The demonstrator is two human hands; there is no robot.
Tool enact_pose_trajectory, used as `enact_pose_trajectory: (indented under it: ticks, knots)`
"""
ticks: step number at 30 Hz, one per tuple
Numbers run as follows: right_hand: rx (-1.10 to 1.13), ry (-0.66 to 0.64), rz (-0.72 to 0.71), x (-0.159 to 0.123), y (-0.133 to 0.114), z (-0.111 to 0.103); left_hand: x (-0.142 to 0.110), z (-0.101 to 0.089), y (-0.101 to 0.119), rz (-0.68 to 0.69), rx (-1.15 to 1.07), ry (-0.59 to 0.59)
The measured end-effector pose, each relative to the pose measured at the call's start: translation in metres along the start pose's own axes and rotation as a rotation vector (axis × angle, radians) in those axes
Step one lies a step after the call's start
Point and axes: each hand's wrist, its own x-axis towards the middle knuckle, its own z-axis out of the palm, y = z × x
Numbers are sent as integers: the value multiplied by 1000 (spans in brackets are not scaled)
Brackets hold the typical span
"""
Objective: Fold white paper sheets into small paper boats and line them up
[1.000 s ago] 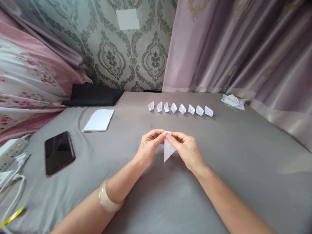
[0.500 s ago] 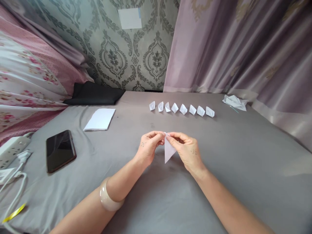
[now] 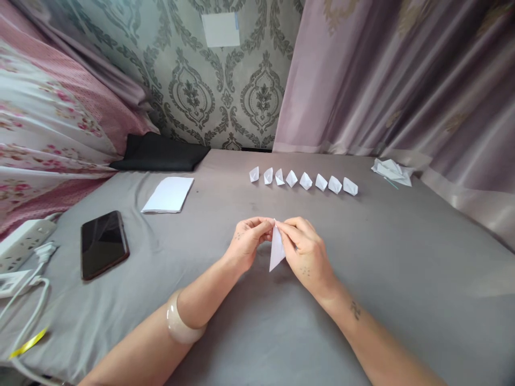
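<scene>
A small piece of folded white paper (image 3: 277, 252) hangs between my hands, its pointed end downward. My left hand (image 3: 250, 240) pinches it at the upper left edge with thumb and fingers. At the top and right side, my right hand (image 3: 304, 247) is closed on the same paper, its fingers covering part of it. Beyond the hands, several small folded white paper pieces (image 3: 306, 181) stand in a row on the grey cloth (image 3: 225, 203). To the left lies a stack of white paper sheets (image 3: 168, 195).
A dark phone (image 3: 104, 245) rests at the left, near a white power strip (image 3: 26, 244) with plugged cables. A folded black cloth (image 3: 161, 151) lies at the back left. Crumpled white paper (image 3: 392, 170) sits at the back right, beside the curtain (image 3: 341, 80).
My right hand has turned, with its wrist rolled and its fingers lower over the paper's right side. Less of the paper shows. The whole view has shifted slightly.
</scene>
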Motion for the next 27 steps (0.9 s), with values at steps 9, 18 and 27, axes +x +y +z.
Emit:
enact_pose_trajectory:
  ticks: [9,18,27]
  knots:
    - [-561,-241,-218,-6,-14,1,7,-4,-4,-77,27,21]
    - [383,-203,372,8,1,-8,6,-4,0,-56,39,43]
    - [792,-271,761,11,5,-7,1,4,-5,125,149,45]
